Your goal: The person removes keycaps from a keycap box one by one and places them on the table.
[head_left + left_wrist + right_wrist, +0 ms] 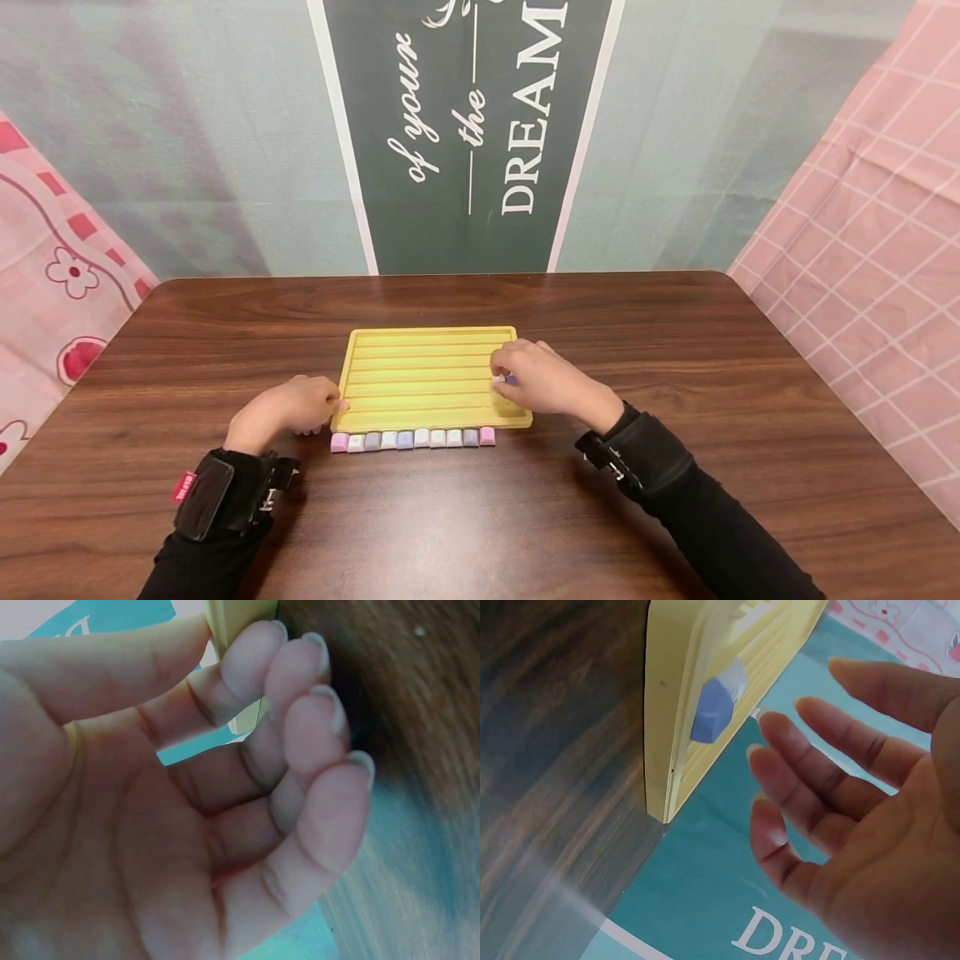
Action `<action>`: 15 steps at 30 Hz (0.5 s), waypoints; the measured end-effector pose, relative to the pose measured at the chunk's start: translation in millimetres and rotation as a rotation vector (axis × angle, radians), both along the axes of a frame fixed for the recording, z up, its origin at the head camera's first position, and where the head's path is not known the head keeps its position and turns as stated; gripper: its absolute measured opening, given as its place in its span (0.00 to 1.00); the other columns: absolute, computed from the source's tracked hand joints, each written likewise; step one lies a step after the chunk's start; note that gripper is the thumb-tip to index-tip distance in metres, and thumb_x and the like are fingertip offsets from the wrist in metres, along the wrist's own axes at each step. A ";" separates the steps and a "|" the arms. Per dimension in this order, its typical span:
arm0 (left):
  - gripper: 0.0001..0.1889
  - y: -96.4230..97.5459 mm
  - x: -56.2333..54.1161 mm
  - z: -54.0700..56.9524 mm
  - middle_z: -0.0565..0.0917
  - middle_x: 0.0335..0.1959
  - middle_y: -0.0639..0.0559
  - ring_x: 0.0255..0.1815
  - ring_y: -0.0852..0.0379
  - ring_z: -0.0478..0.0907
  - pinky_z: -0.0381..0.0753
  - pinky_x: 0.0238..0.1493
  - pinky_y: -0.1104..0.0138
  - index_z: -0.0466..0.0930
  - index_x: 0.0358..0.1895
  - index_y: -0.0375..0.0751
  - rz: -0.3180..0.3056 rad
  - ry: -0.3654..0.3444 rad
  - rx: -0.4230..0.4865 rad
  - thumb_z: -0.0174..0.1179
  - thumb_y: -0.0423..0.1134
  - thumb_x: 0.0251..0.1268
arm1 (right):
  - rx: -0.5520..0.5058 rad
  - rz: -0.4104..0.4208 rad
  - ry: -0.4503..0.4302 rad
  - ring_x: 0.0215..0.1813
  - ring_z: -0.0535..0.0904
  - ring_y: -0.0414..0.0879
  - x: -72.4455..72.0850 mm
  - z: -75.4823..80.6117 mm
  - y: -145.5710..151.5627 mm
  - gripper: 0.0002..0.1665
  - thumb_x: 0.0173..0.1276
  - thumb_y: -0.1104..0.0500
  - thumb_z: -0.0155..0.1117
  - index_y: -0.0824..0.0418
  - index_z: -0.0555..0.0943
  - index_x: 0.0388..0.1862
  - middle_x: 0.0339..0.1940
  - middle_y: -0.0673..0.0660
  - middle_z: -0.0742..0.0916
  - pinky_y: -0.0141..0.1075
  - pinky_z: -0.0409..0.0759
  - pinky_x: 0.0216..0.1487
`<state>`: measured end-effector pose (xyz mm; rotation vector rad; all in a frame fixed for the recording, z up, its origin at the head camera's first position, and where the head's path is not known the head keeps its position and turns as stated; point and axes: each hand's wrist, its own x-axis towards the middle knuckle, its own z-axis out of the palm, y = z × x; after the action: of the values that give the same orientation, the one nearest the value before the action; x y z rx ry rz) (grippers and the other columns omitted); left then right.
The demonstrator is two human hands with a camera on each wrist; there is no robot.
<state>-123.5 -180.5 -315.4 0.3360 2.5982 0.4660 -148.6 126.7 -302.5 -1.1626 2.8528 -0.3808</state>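
Note:
A yellow ridged tray (420,387) lies on the table. At its left edge my left hand (296,402) pinches the rim between thumb and forefinger, the other fingers curled below. My right hand (543,379) hovers over the tray's right side, fingers loosely bent and holding nothing. Beside those fingertips, a blue-purple keycap (712,712) and a white keycap (735,679) sit in the tray by its right wall, partly covered by the hand in the head view. Along the tray's near edge runs a row of pink, white, grey and blue keycaps (406,439).
The dark wooden table (450,517) extends around the tray on every side. Behind it hangs a grey-green cloth (675,150) with white lettering, and pink patterned cloths (862,208) hang at both sides.

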 end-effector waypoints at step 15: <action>0.15 0.8 0.4 1.3 0.71 0.15 0.51 0.18 0.57 0.69 0.68 0.23 0.66 0.71 0.22 0.39 -0.004 -0.006 0.001 0.47 0.37 0.69 | -0.006 -0.163 -0.072 0.24 0.64 0.42 -13.8 -0.9 3.7 0.12 0.60 0.62 0.61 0.59 0.71 0.18 0.18 0.50 0.70 0.31 0.62 0.24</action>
<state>-123.0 -179.8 -314.2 0.3394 2.5912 0.4668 -162.4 130.4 -303.4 -0.9006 2.8934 -0.4281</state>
